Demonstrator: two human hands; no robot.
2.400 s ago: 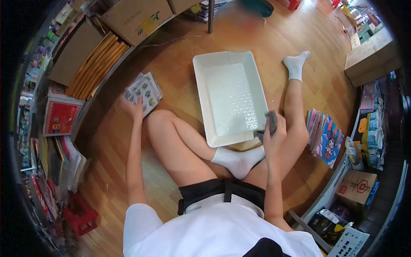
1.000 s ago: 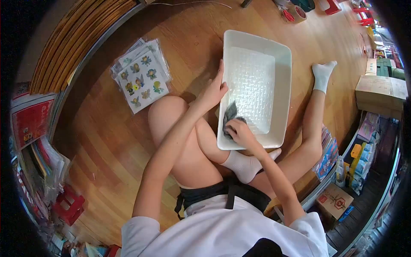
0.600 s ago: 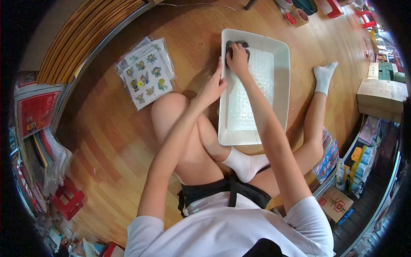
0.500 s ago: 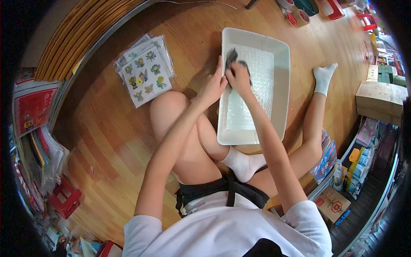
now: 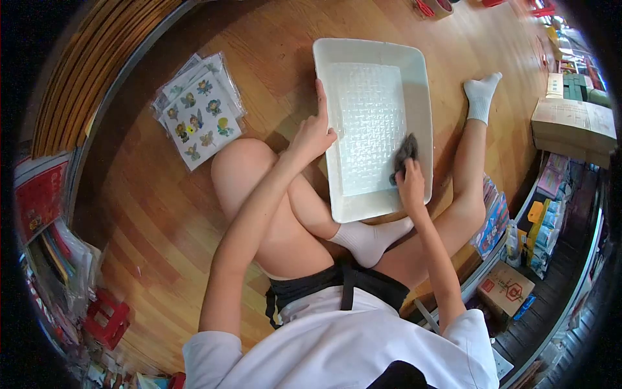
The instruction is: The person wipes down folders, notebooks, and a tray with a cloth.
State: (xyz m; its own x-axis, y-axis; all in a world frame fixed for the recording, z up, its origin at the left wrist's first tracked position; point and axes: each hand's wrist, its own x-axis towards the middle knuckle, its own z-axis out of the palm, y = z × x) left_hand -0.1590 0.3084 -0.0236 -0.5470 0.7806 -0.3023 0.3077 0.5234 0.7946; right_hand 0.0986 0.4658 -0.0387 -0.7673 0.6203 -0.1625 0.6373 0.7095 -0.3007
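Note:
A white plastic basin (image 5: 376, 209), rectangular with a woven pattern on its floor, lies in front of my crossed leg. My left hand (image 5: 312, 133) is at its left rim, index finger stretched along the outer wall and thumb at the edge; the other fingers are mostly hidden. Inside the basin, near the lower right wall, my right hand (image 5: 411, 185) grips a crumpled dark grey cloth (image 5: 407, 152) that touches the floor and side.
Clear-wrapped sticker sheets (image 5: 197, 117) lie on the wooden floor to the left. Cardboard boxes (image 5: 573, 129) and a shelf of packaged goods (image 5: 547, 240) stand at the right. A red plastic stool (image 5: 107, 318) is at the lower left.
My right hand has carried the cloth from the basin's upper left side to its lower right. The basin has shifted and turned slightly; my left hand stays at its left rim.

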